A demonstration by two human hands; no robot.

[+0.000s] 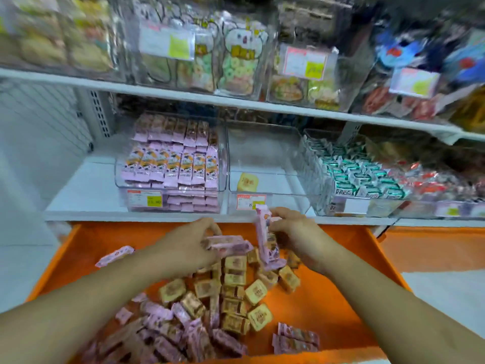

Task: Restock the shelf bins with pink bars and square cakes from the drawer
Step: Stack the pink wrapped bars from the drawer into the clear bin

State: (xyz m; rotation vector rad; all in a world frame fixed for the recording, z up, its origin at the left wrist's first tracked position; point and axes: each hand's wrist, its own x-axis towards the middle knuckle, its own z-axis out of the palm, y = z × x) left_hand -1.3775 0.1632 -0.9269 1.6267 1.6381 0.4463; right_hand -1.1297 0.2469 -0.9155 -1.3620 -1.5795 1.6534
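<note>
Both hands are over the open orange drawer (pixel 341 298), which holds loose pink bars (pixel 168 334) and square cakes (pixel 236 279). My left hand (pixel 189 243) grips a few pink bars (pixel 228 243) lying flat. My right hand (pixel 291 229) pinches other pink bars (pixel 265 240) that stand on end. On the shelf above, the left clear bin (pixel 170 164) is packed with pink bars. The middle clear bin (pixel 265 164) holds one square cake (pixel 248 182).
A third bin (pixel 349 177) at the right holds green-and-white packets, with red packets beyond. The shelf above carries clear boxes of snacks with price tags. The white shelf edge (pixel 131 216) runs just behind the drawer.
</note>
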